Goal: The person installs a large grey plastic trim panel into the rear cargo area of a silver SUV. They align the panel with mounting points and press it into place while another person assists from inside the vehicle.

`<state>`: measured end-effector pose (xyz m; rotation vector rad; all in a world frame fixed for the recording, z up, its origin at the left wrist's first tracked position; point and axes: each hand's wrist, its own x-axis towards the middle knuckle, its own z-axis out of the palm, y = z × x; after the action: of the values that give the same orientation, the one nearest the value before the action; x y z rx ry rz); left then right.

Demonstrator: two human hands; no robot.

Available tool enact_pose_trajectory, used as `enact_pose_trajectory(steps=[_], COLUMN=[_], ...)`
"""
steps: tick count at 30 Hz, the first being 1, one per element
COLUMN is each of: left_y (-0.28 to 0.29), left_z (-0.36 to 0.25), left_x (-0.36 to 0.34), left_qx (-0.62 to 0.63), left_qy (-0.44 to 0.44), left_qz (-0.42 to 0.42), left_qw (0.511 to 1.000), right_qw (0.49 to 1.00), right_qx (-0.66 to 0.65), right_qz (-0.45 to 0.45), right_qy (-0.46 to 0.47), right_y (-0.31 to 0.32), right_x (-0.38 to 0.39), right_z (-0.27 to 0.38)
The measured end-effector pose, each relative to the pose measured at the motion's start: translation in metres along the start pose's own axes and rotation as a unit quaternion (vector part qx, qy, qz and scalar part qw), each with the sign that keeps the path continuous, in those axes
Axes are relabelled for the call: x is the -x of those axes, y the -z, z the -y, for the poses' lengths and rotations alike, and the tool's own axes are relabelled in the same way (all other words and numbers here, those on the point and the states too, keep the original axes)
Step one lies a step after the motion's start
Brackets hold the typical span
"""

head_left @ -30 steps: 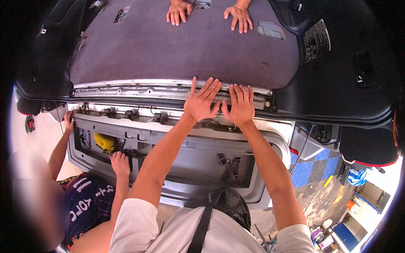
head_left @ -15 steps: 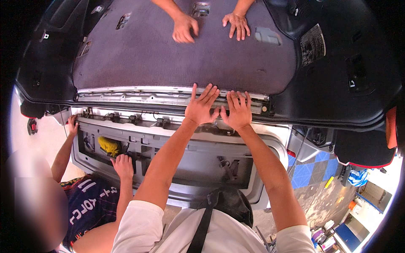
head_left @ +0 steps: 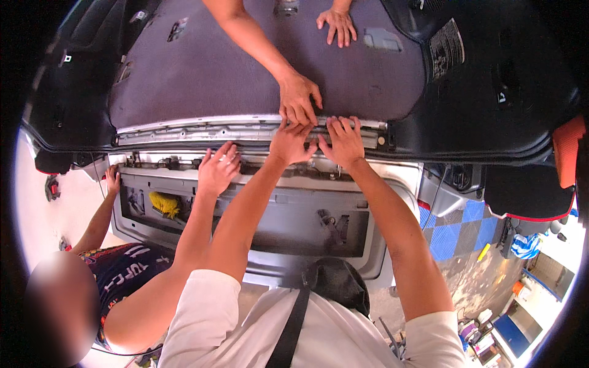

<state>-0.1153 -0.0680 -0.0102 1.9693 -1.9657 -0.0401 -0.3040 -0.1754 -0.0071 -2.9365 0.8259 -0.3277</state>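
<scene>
Both my hands rest side by side on the metal rear sill [head_left: 202,134] of a car's cargo area, at the edge of the dark carpeted floor [head_left: 202,80]. My left hand [head_left: 291,145] has its fingers stretched forward over the sill. To its right lies my right hand [head_left: 345,140], fingers apart, its thumb close to the left thumb. Neither holds anything that I can see. Another person's hand [head_left: 299,98] reaches down from the far side, its fingertips at those of my left hand, so exact contact is hidden.
A second hand [head_left: 337,27] from the far side lies flat on the carpet. At my left, a co-worker's hand [head_left: 219,168] hovers by the sill, the other hand [head_left: 113,179] at the lowered tailgate panel [head_left: 294,214]. A yellow brush-like thing [head_left: 164,204] sits in the panel's recess.
The far person's hand has come down the carpet to my left fingertips. The co-worker's nearer hand has risen from the tailgate panel toward the sill. My hands stay at the sill.
</scene>
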Motion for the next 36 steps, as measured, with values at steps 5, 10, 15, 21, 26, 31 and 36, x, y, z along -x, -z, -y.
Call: enact_pose_trajectory(steps=[5, 10, 15, 21, 26, 31, 36], left_y=[-0.005, -0.009, -0.006, -0.005, -0.005, -0.004, -0.004], left_z=[0.002, 0.005, 0.005, 0.002, 0.003, 0.001, -0.002], left_x=[0.002, 0.003, 0.000, 0.002, 0.003, 0.003, 0.007], left_qx=[0.043, 0.056, 0.033, 0.018, 0.024, 0.024, 0.053], left_qy=[-0.011, -0.010, -0.041, -0.029, -0.033, -0.031, 0.013], left_qz=[-0.021, -0.009, -0.052, -0.051, -0.068, -0.074, -0.035], left_qw=[0.999, 0.998, 0.997, 0.998, 0.997, 0.997, 0.998], right_qw=[0.998, 0.995, 0.981, 0.967, 0.977, 0.937, 0.869], right_qx=[-0.020, -0.062, -0.151, -0.195, -0.121, -0.184, -0.235], right_qz=[-0.056, -0.056, -0.112, -0.155, -0.162, -0.181, -0.106], right_qy=[0.036, 0.050, 0.039, -0.048, -0.073, -0.234, -0.423], right_y=[-0.003, -0.005, -0.005, -0.007, -0.011, -0.008, 0.005], right_x=[0.000, -0.001, -0.006, -0.011, 0.000, -0.001, 0.005], right_z=[-0.002, -0.006, -0.013, -0.004, 0.016, 0.016, 0.011])
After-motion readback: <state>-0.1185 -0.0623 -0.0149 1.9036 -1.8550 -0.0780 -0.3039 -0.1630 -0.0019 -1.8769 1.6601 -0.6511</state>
